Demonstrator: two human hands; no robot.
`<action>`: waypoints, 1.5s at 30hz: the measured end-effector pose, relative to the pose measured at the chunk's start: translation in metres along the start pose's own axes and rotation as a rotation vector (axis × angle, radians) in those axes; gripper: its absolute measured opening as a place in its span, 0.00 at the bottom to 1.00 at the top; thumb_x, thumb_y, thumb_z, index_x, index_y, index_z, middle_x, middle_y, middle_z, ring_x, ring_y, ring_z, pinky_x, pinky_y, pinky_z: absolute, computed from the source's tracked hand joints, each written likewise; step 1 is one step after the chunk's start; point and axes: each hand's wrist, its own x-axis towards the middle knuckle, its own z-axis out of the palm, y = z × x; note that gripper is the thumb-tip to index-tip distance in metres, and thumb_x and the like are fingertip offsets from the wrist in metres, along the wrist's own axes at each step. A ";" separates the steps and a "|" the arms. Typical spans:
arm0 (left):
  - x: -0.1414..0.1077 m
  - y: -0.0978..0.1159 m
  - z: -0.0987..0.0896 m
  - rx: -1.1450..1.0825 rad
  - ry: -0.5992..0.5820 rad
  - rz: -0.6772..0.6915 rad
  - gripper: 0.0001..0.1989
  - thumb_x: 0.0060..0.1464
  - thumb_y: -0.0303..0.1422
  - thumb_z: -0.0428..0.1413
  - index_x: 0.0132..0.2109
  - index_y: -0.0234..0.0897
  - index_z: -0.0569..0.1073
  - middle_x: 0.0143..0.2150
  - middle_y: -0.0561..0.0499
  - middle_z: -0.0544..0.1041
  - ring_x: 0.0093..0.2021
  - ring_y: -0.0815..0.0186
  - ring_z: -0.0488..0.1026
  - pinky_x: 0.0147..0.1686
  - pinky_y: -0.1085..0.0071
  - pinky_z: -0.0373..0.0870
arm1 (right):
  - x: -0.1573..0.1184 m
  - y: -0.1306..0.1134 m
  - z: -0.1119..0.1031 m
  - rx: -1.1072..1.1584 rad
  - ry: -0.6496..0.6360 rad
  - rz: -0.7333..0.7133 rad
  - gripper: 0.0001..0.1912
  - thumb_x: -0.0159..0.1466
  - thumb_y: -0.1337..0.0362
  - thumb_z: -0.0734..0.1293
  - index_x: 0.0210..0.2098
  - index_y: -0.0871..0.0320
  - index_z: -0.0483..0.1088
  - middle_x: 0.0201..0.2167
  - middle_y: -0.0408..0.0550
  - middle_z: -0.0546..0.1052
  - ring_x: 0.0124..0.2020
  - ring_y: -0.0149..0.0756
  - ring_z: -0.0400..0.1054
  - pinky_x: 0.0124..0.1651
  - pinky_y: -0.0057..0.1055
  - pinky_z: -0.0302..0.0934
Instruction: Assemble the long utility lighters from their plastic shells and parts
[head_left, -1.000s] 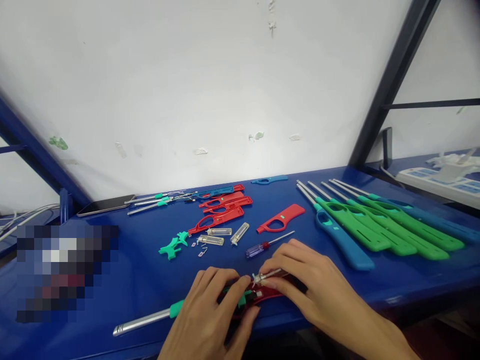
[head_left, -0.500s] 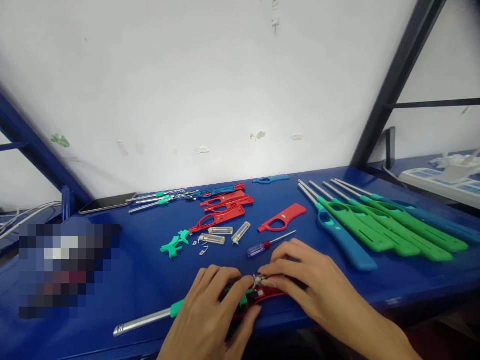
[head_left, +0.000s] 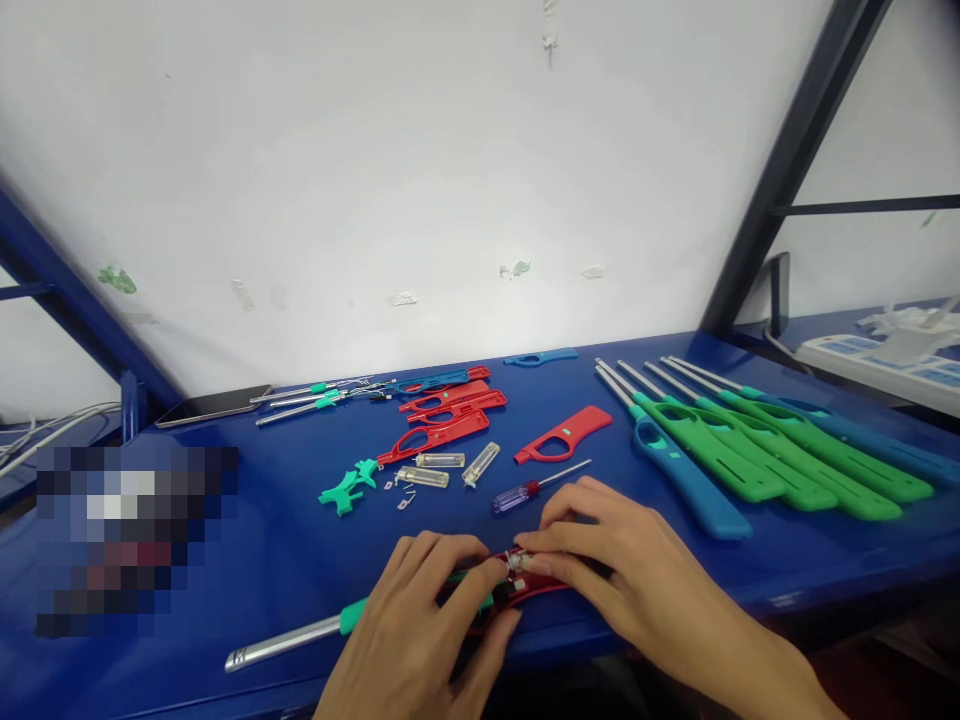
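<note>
Near the front edge of the table lies an opened long-nosed lighter with a metal barrel [head_left: 289, 642], a green collar [head_left: 352, 615] and a red handle half [head_left: 538, 582]. My left hand [head_left: 420, 620] is closed around its middle, thumb on the near side, hiding much of the inside. The left index fingertip touches a small whitish valve end [head_left: 516, 561]. My right hand [head_left: 630, 565] pinches the clear fuel tank behind that valve, at the red shell. Most of the tank is covered by the right fingers.
Beyond my hands lie a screwdriver [head_left: 517, 496], a red handle half [head_left: 566, 435], several clear fuel tanks [head_left: 424, 477], green triggers [head_left: 343, 493] and stacked red shells [head_left: 450, 430]. Assembled lighters [head_left: 742, 450] lie at right. A phone [head_left: 217, 405] is at back left.
The valve end and tank have settled slightly lower against the red shell, and more of the shell's far edge shows. Both hands keep nearly the same position.
</note>
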 end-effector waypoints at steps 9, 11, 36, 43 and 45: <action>0.001 -0.001 0.003 -0.019 0.090 0.089 0.08 0.70 0.25 0.57 0.51 0.37 0.79 0.44 0.46 0.82 0.40 0.60 0.78 0.39 0.63 0.78 | -0.001 0.001 0.000 0.005 0.002 -0.007 0.11 0.77 0.59 0.66 0.49 0.49 0.83 0.44 0.44 0.81 0.45 0.38 0.74 0.47 0.33 0.69; 0.002 -0.002 0.003 -0.036 0.094 0.086 0.07 0.69 0.25 0.58 0.50 0.37 0.79 0.44 0.46 0.82 0.41 0.59 0.78 0.40 0.63 0.79 | -0.001 0.002 0.001 -0.005 -0.002 -0.015 0.11 0.78 0.59 0.66 0.49 0.48 0.83 0.44 0.44 0.81 0.45 0.38 0.74 0.47 0.33 0.68; -0.001 -0.003 0.003 0.000 0.069 0.055 0.07 0.70 0.28 0.57 0.52 0.40 0.77 0.43 0.48 0.83 0.37 0.58 0.77 0.38 0.61 0.79 | 0.011 0.016 -0.023 -0.198 0.390 -0.037 0.11 0.78 0.62 0.64 0.53 0.49 0.78 0.49 0.46 0.83 0.51 0.42 0.78 0.55 0.39 0.70; -0.003 -0.003 0.000 0.060 0.127 0.071 0.13 0.73 0.34 0.56 0.61 0.38 0.74 0.47 0.45 0.83 0.45 0.57 0.81 0.44 0.61 0.80 | 0.047 0.070 -0.074 -0.442 -0.188 -0.078 0.27 0.73 0.69 0.61 0.69 0.54 0.71 0.72 0.56 0.71 0.71 0.56 0.66 0.71 0.57 0.60; -0.005 -0.005 -0.005 0.033 0.128 0.054 0.13 0.72 0.32 0.57 0.60 0.39 0.73 0.50 0.44 0.82 0.49 0.57 0.80 0.49 0.61 0.80 | 0.056 0.083 -0.079 -0.413 -0.260 -0.080 0.26 0.71 0.70 0.62 0.66 0.54 0.74 0.68 0.56 0.75 0.65 0.54 0.72 0.66 0.51 0.67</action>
